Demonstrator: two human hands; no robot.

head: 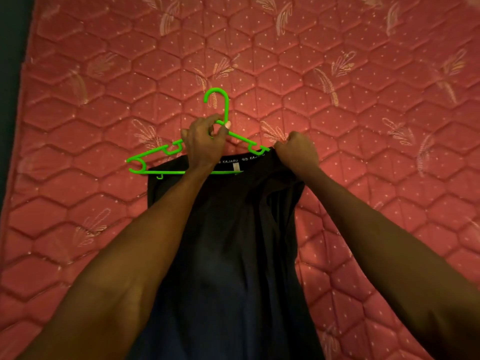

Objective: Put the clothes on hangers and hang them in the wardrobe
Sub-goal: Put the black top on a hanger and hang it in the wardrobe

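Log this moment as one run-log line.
step: fitting hanger | left hand: grips green hanger at neck | right hand: grips black garment collar edge | surface: red mattress

- A red quilted mattress [363,126] fills the view, with hexagon stitching and pale leaf patterns.
- A dark strip [11,74] runs along its left edge.

One hanger [155,154], one garment [233,229], two hands [204,144].
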